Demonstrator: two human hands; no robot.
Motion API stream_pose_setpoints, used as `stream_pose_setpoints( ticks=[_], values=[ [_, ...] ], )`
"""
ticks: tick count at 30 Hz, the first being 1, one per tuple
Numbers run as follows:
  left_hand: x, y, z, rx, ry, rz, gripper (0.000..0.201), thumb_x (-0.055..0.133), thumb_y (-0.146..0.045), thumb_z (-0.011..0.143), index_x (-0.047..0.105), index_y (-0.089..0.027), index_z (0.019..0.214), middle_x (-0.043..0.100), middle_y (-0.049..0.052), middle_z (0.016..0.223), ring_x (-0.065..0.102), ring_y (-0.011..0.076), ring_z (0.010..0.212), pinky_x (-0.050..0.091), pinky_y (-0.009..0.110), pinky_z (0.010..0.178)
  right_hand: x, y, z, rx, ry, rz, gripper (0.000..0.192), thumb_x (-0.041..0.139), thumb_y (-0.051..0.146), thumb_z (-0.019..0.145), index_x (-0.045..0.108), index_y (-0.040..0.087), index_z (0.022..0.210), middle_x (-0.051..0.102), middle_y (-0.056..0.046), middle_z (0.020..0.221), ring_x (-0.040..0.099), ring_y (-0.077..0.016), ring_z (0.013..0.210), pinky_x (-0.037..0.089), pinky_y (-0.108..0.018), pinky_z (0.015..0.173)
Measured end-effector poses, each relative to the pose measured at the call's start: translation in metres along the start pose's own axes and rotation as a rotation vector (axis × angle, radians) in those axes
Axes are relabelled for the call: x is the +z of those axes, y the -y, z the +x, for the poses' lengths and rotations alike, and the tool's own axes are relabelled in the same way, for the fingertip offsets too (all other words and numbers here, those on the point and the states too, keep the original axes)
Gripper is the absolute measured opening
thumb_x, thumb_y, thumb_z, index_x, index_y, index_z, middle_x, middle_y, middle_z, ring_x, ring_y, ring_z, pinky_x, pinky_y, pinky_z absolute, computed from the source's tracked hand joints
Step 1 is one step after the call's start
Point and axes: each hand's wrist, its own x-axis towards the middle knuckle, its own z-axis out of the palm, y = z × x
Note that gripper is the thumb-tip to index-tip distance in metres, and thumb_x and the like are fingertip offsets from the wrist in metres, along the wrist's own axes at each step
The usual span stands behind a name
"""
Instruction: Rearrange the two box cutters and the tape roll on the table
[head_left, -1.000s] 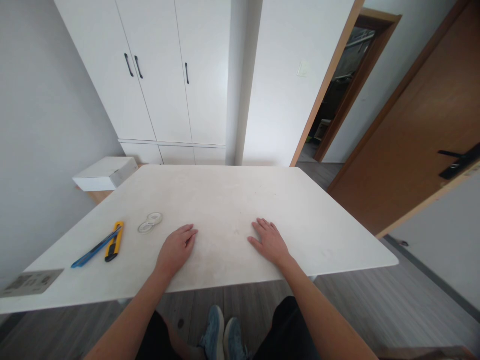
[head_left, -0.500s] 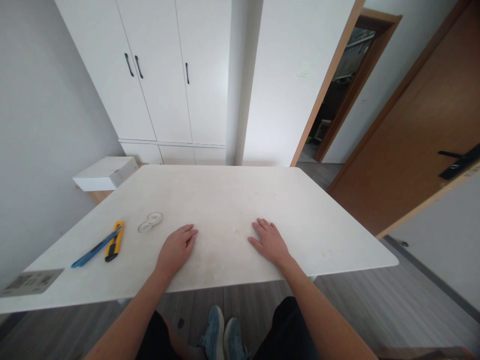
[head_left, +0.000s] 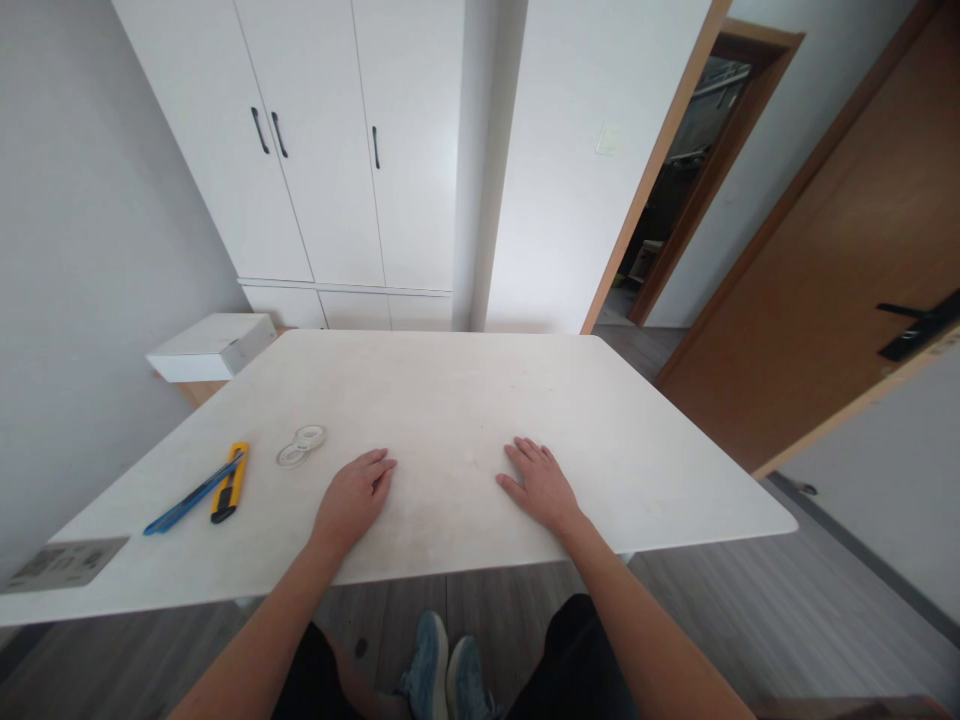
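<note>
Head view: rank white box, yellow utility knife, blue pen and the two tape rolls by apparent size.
1. white box, though farthest away
2. blue pen and yellow utility knife: pen longer, knife thicker, too close to rank
3. tape rolls

A white table (head_left: pixel 450 400) is seen. Two tape rolls (head_left: pixel 300 446), a yellow cutter (head_left: pixel 229 483), a blue pen (head_left: pixel 193 494) and a printed sheet (head_left: pixel 64 564) are laid on it. Both hands are rested flat on it.

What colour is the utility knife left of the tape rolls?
Yellow with black trim; utility knife, clearest in the head view.

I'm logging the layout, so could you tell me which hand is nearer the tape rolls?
Left. The left hand lies flat just right of the tape rolls; the right hand rests farther right.
</note>
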Motion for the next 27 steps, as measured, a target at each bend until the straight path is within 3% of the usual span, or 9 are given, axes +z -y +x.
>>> stream_pose_setpoints(
  ticks=[27],
  values=[
    [0.0013, 0.0023, -0.0001, 0.019, -0.002, 0.025, 0.039, 0.041, -0.037, 0.095, 0.075, -0.020, 0.106, 0.070, 0.009, 0.123, 0.064, 0.0246, 0.114, 0.048, 0.043, 0.105, 0.0028, -0.0024, 0.0003, -0.006, -0.018, 0.002, 0.064, 0.039, 0.058, 0.097, 0.046, 0.018, 0.147, 0.038, -0.012, 0.156, 0.031, -0.0272, 0.145, 0.018, -0.046, 0.119]
  ],
)
